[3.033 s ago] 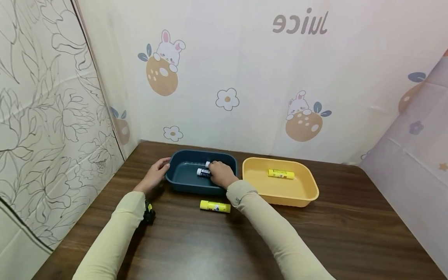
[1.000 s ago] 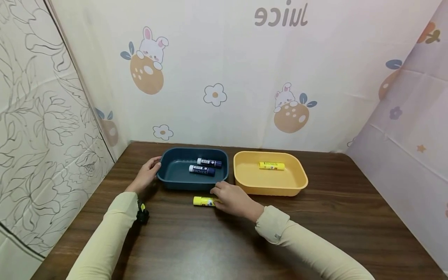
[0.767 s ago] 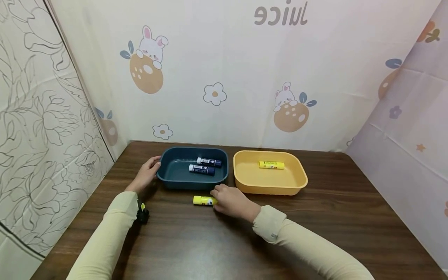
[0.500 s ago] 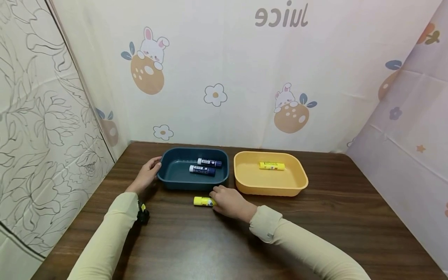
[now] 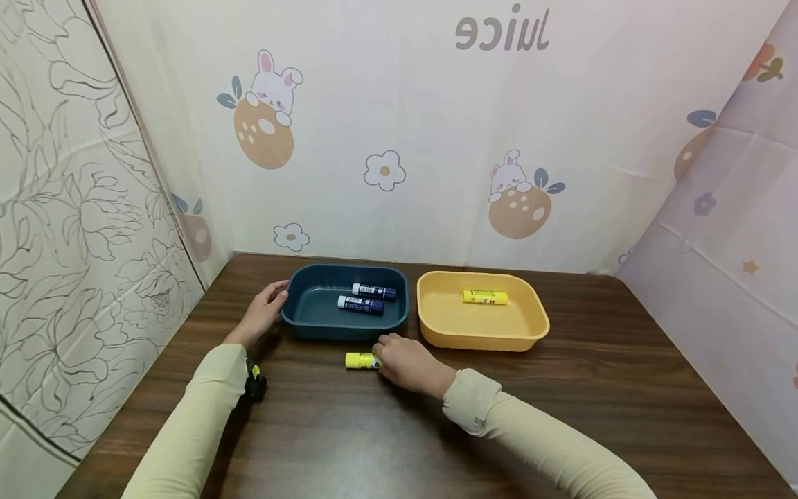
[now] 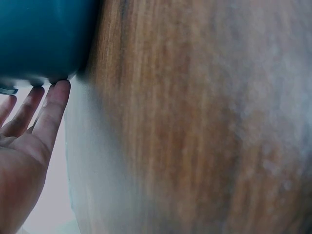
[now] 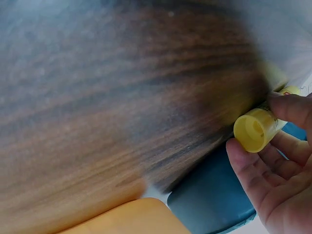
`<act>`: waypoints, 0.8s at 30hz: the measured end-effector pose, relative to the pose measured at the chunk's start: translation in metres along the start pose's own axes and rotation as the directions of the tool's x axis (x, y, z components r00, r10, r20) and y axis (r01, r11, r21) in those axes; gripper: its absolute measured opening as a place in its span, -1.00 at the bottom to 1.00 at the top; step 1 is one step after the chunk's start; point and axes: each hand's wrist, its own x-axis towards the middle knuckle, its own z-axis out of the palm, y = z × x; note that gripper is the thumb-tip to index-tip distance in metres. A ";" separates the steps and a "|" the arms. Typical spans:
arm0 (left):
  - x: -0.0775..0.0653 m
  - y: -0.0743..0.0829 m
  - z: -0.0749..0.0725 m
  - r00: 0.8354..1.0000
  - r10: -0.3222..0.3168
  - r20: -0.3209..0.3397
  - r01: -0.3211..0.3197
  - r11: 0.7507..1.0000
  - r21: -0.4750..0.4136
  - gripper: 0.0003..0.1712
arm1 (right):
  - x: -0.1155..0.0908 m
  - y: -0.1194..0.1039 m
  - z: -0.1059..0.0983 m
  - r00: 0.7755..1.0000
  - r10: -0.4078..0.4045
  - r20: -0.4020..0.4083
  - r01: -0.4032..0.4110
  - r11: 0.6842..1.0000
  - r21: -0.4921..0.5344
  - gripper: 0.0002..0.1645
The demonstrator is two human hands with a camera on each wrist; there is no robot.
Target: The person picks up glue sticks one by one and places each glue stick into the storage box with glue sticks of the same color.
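Observation:
My left hand (image 5: 260, 313) is at the left end of a dark blue tray (image 5: 343, 333). In the left wrist view its fairly straight fingers (image 6: 54, 105) touch the outside of the tray wall. Two navy glue sticks with white ends lie inside, one nearer (image 5: 361, 305) and one farther back (image 5: 375, 292). In front of that tray, my right hand (image 5: 411, 365) pinches a yellow glue stick (image 5: 359, 360) by its right part, low at the table. The right wrist view shows thumb and fingers on either side of this stick (image 7: 253, 130), its hollow round end facing the camera.
To the right of the blue tray stands a yellow tray (image 5: 480, 339), a narrow gap between them. Another yellow glue stick (image 5: 484, 297) lies in it. The brown wooden table (image 5: 324, 430) meets patterned curtains at the back and sides.
Three seconds ago my right hand was inside the blue tray at the navy sticks. It has since come out to the yellow stick in front and shifted slightly left along it. My left hand stays.

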 end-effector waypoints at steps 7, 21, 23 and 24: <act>-0.001 0.001 0.000 1.000 -0.002 0.004 0.002 1.000 0.000 -0.46 | -0.003 0.001 -0.002 1.000 0.002 0.013 -0.002 1.000 0.012 -0.81; -0.002 0.000 0.000 1.000 0.009 -0.002 -0.009 1.000 -0.007 -0.45 | -0.015 0.006 -0.018 1.000 0.006 -0.007 -0.006 1.000 0.029 -0.73; -0.002 0.000 0.000 1.000 0.012 -0.001 -0.012 1.000 -0.007 -0.44 | -0.017 0.006 -0.023 1.000 0.016 -0.009 -0.015 0.999 0.042 -0.72; -0.002 0.000 0.000 1.000 0.012 -0.002 -0.012 1.000 -0.008 -0.44 | -0.019 0.007 -0.025 1.000 0.020 -0.012 -0.019 0.999 0.048 -0.71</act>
